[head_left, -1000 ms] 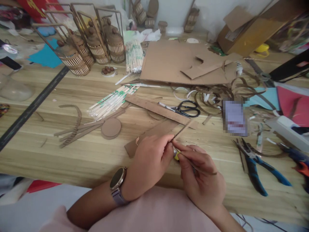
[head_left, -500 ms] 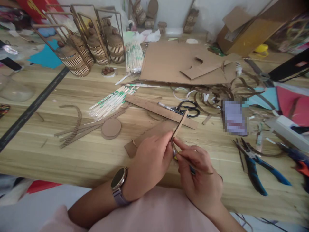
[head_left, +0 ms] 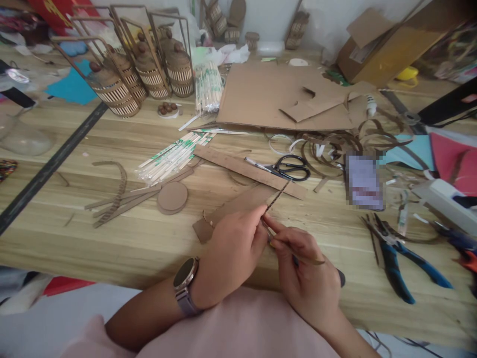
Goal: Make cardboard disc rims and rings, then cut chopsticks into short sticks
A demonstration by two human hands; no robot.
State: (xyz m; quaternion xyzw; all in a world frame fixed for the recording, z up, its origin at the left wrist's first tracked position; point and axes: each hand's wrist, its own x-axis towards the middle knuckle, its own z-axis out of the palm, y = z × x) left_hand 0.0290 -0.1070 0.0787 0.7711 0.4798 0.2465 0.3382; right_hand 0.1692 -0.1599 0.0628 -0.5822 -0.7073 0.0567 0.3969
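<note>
My left hand (head_left: 233, 253), with a watch on its wrist, is closed on a narrow cardboard strip (head_left: 278, 198). One end of the strip sticks up past my fingertips with its corrugated edge showing. My right hand (head_left: 307, 268) is closed too, its fingers pinching the strip's other length, which runs back over the knuckles. A tool with a dark rounded end (head_left: 342, 278) is tucked in the right palm; the hand hides most of it, so its kind is unclear. Both sets of fingertips meet above the table's near edge. Beyond them lies a flat cardboard piece (head_left: 219, 216).
Black-handled scissors (head_left: 294, 168) and a longer cardboard strip (head_left: 246, 171) lie ahead. To the right are blue-handled pliers (head_left: 391, 258). Round cardboard discs (head_left: 172, 198), wrapped chopsticks (head_left: 173, 156) and several lidded baskets (head_left: 112, 89) stand or lie left. A large cardboard sheet (head_left: 257, 94) is behind.
The strip has turned in my fingers, so its thin edge now faces up instead of its flat side. My right hand has rolled slightly, showing more of the tool's dark end.
</note>
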